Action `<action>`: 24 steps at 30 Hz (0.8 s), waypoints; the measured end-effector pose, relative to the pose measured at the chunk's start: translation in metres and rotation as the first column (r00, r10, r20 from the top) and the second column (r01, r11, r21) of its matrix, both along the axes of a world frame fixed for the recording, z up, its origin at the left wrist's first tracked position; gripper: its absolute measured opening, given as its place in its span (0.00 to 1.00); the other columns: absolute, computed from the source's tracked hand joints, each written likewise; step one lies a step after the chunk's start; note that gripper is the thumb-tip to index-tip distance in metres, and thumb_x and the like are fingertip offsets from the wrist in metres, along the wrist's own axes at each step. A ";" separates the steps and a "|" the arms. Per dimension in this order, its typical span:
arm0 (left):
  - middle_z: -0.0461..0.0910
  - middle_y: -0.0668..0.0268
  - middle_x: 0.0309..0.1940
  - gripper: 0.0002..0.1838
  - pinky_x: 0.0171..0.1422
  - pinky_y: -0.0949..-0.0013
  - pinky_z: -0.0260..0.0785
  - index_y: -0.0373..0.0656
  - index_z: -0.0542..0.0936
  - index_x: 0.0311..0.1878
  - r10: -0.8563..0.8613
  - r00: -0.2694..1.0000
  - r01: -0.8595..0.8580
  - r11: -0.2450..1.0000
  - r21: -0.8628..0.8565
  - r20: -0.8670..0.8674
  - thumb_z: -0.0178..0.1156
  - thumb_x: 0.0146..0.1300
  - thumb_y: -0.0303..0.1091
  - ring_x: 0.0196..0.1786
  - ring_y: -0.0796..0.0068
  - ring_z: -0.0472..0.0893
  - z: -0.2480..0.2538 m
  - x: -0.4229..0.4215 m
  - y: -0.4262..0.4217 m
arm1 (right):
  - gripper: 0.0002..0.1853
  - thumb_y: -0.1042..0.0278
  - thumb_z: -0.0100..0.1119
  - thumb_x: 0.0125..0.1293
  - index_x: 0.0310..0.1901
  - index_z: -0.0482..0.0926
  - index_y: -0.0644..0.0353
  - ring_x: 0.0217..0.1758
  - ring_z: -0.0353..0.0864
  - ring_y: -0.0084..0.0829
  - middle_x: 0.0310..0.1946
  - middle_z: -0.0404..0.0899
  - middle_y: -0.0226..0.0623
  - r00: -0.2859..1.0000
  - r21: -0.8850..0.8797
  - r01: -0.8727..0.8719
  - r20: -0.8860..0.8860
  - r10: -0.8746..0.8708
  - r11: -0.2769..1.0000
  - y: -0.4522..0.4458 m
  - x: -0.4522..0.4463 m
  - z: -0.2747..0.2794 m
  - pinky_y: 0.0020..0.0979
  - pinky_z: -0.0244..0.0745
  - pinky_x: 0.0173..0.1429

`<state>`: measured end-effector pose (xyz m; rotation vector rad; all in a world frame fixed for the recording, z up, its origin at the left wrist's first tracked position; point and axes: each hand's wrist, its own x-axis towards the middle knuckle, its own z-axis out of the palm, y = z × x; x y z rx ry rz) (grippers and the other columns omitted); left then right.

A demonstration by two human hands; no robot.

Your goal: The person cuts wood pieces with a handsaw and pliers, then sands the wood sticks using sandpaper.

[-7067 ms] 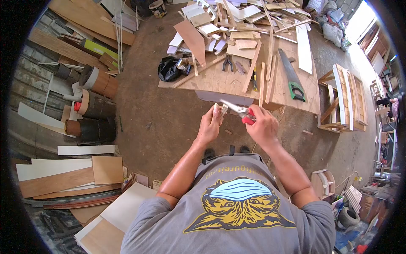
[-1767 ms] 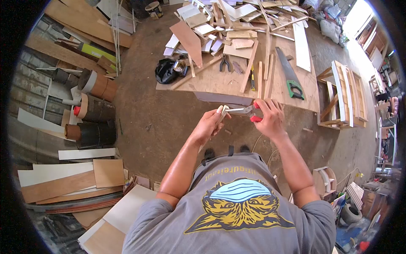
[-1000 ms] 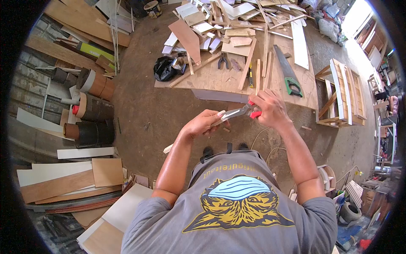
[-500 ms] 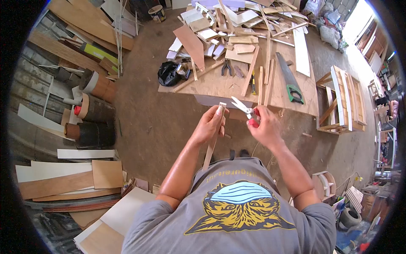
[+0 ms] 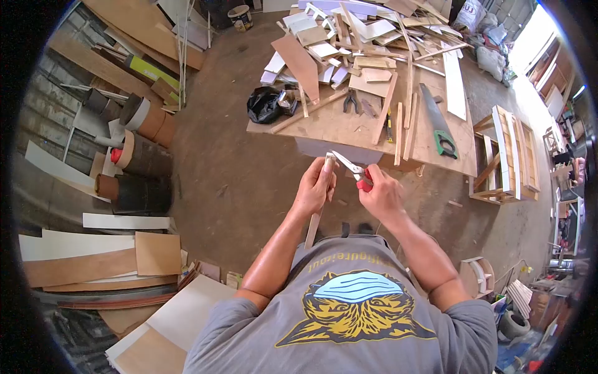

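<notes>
My left hand [image 5: 316,187] is closed round a thin strip [image 5: 313,230], whose pale upper end shows above the thumb and whose lower part hangs toward the apron. In my right hand [image 5: 382,194] are red-handled snips [image 5: 356,171], their metal blades pointing up and left. The blade tips are close beside the strip's upper end; whether they touch it I cannot tell. Beyond both hands is a wooden table [image 5: 349,134] bearing a green-handled saw [image 5: 439,121], black pliers [image 5: 351,101] and a yellow knife [image 5: 389,128].
Wood offcuts [image 5: 367,37] are heaped at the table's back, with a black plastic bag [image 5: 264,106] at its left corner. A wooden frame [image 5: 507,153] stands right. Rolls [image 5: 144,193] and boards [image 5: 81,262] lie left. A cable shows on the floor.
Half a second ago the snips were farther from the strip with blades apart; now they are beside its end and the blades are closer together. The view has shifted, so the table appears farther right.
</notes>
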<state>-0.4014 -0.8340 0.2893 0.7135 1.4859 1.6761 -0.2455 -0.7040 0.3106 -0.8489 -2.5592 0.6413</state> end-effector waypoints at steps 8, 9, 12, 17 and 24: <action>0.70 0.73 0.23 0.23 0.24 0.76 0.64 0.40 0.77 0.52 0.132 0.990 -0.129 0.990 -0.056 0.042 0.43 0.88 0.50 0.20 0.85 0.68 -0.008 -0.055 -0.044 | 0.20 0.54 0.72 0.63 0.48 0.79 0.58 0.48 0.88 0.53 0.44 0.88 0.46 0.997 -0.246 0.067 0.056 -0.055 0.967 -0.033 -0.047 -0.024 0.52 0.82 0.49; 0.70 0.73 0.23 0.23 0.24 0.76 0.64 0.40 0.77 0.51 0.146 0.987 -0.141 0.988 -0.070 0.065 0.42 0.88 0.51 0.20 0.85 0.68 -0.011 -0.064 -0.049 | 0.22 0.52 0.72 0.62 0.50 0.79 0.59 0.50 0.88 0.54 0.45 0.87 0.48 0.995 -0.305 0.082 0.082 -0.059 0.949 -0.035 -0.051 -0.027 0.51 0.81 0.51; 0.68 0.74 0.20 0.30 0.24 0.75 0.60 0.43 0.76 0.35 0.189 0.981 -0.181 0.974 -0.133 0.046 0.42 0.86 0.58 0.19 0.85 0.66 -0.017 -0.087 -0.055 | 0.29 0.48 0.75 0.60 0.53 0.78 0.62 0.53 0.87 0.52 0.47 0.86 0.53 0.986 -0.463 0.155 0.133 -0.104 0.873 -0.035 -0.052 -0.042 0.47 0.80 0.57; 0.65 0.73 0.16 0.37 0.23 0.73 0.54 0.46 0.70 0.24 0.166 0.984 -0.150 0.969 -0.197 0.065 0.40 0.84 0.65 0.18 0.83 0.63 -0.021 -0.123 -0.038 | 0.35 0.47 0.77 0.59 0.58 0.76 0.64 0.54 0.87 0.47 0.47 0.84 0.56 0.971 -0.670 0.239 0.168 -0.170 0.703 -0.011 -0.058 -0.101 0.42 0.79 0.58; 0.56 0.73 0.15 0.40 0.20 0.72 0.52 0.48 0.65 0.28 0.026 0.850 0.005 0.998 -0.056 0.526 0.28 0.79 0.76 0.16 0.77 0.58 -0.024 -0.179 0.024 | 0.34 0.43 0.78 0.60 0.50 0.77 0.69 0.44 0.85 0.34 0.36 0.83 0.38 0.958 -0.929 0.200 0.120 -0.259 0.310 0.052 -0.116 -0.115 0.35 0.76 0.53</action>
